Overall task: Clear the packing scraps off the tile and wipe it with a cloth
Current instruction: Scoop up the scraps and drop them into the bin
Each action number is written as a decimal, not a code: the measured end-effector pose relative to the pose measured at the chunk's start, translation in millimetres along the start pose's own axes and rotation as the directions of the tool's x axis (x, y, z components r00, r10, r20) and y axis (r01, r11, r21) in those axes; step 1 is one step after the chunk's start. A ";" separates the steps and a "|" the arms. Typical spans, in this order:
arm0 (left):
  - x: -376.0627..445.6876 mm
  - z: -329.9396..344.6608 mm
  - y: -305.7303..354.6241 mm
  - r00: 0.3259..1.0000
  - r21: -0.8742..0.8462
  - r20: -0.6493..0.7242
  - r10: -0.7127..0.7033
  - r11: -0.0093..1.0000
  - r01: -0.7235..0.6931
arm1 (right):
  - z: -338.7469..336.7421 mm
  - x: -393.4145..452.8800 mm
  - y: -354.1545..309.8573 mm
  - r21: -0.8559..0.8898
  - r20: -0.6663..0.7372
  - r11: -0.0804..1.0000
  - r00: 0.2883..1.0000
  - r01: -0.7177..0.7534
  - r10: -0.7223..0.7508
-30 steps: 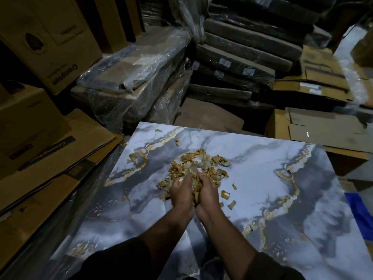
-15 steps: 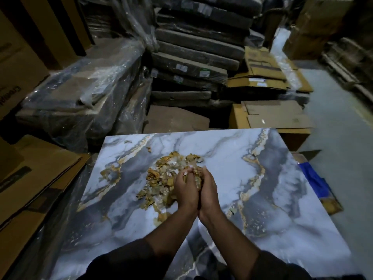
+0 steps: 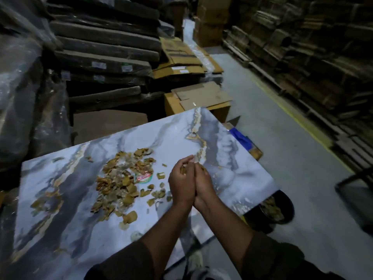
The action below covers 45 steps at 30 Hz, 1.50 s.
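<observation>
both hands, left hand [image 3: 181,183] and right hand [image 3: 203,181], cupped together around packing scraps [image 3: 121,178] above the tile [image 3: 232,158]; next, judging by position, the bin [image 3: 280,209].

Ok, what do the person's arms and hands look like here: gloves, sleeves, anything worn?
Both hands are bare: no gloves on the left hand or the right hand, and no rings or watch that the head view shows. The forearms are uncovered. Dark sleeves, brownish-black in this dim light, are pushed up near the elbows: the left sleeve and the right sleeve. No markings are visible on the fabric.
</observation>
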<state>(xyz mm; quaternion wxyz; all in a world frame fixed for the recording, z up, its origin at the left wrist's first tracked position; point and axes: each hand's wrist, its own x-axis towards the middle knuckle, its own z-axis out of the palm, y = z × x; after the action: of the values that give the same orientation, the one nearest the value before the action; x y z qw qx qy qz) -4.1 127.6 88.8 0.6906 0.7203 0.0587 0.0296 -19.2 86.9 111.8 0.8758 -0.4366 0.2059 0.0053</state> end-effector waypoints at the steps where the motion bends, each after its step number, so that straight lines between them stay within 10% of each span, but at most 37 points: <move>1: -4.4 6.5 -1.1 0.999 0.013 0.031 0.008 1.000 -0.009 | -2.3 -4.9 -7.7 -0.086 -0.146 0.991 0.985 -0.106 0.092; 4: -20.6 34.8 3.0 0.989 0.051 0.140 -0.037 0.998 0.030 | -23.9 -12.0 -23.2 0.384 -0.252 0.919 0.948 -0.088 0.196; 24: -115.9 378.6 -62.9 0.838 0.177 0.438 -0.325 0.945 0.275 | -363.3 0.0 -141.7 0.256 -0.624 0.947 0.781 0.193 0.010; 33: -137.1 578.6 -224.1 0.638 0.130 0.406 -0.654 0.732 0.669 | -603.5 97.5 -138.1 0.486 -0.652 0.865 0.711 0.124 0.264; 45: -99.6 678.8 -437.6 0.469 0.154 0.259 -0.845 0.515 0.843 | -787.9 230.1 -42.3 0.715 -0.500 0.696 0.644 -0.071 0.579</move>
<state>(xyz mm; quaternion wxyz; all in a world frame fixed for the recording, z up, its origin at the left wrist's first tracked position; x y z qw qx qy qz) -38.0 -540.6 -374.3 0.6136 0.5945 0.2998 -0.4245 -81.1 -582.7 -360.7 0.8061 -0.0328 0.5879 -0.0600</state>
